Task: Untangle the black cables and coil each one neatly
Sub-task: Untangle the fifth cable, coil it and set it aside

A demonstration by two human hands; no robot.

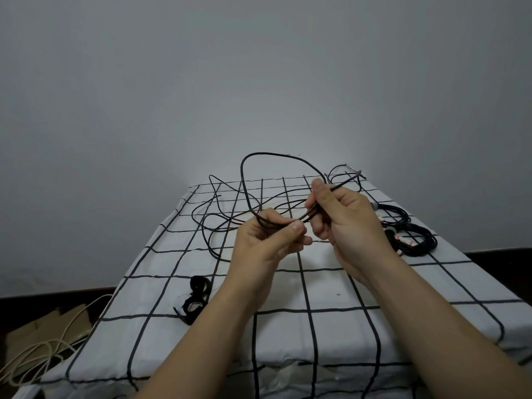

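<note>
Left hand [267, 240] pinches black cable [267, 153] btwn thumb & fingers, right hand [348, 223] grips a few strands, one loop up, rest loose on table [331, 283], two coiled bundles [420, 243] at right: approx. midway, I'd say.

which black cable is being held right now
The loose looping cable, pinched by the left hand and right hand; the coiled bundles at the right lie untouched on the cloth.
</note>
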